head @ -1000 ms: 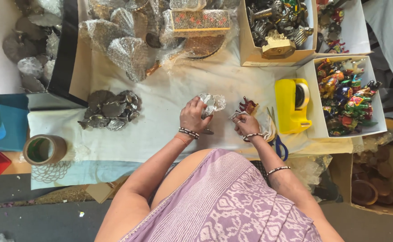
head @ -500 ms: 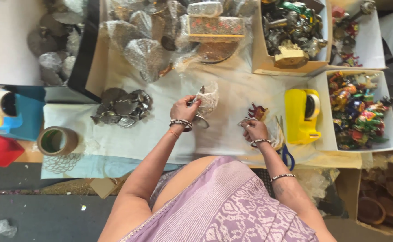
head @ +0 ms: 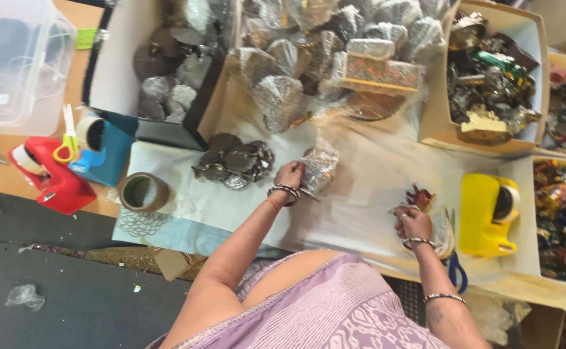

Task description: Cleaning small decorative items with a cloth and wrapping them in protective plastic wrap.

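Head view: left hand (head: 289,176) grips the clear packet (head: 320,167) — keep it upright; right hand (head: 413,223) pinches the red figurine (head: 420,196) — hold gently.

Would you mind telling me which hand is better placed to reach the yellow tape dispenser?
The right hand: it rests close beside the yellow tape dispenser, while the left hand holds a silvery packet farther away.

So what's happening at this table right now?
A person in a lilac garment works at a cloth-covered table. The left hand grips a small clear bag of silvery pieces, lifted beside a loose pile of dark silver pieces. The right hand holds a small red figure near a yellow tape dispenser.
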